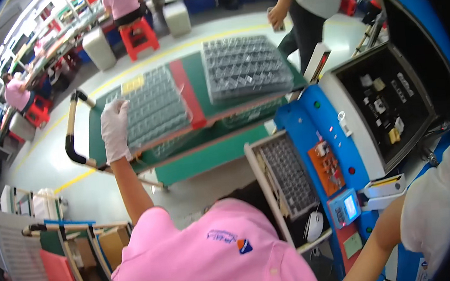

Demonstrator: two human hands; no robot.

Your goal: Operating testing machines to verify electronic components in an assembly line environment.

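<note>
My left hand (115,130), in a white glove, is at the left edge of a clear plastic tray (154,106) on a green-topped cart. Its fingers are curled together, and what they hold, if anything, is hidden. The tray has rows of compartments and a yellow label (132,85). A second stack of clear trays (245,68) sits to the right, past a red strip (188,92). At the far right, my right hand (437,201) is also gloved in white, beside the blue machine. Its fingers cannot be made out.
A blue workstation (303,133) on the right carries an open dark case (386,103) with small parts. Its drawer holds a keyboard (288,175) and mouse (314,226). A small-screen device (344,208) stands nearby. A person (312,7) stands behind the cart; others sit on red stools (139,37).
</note>
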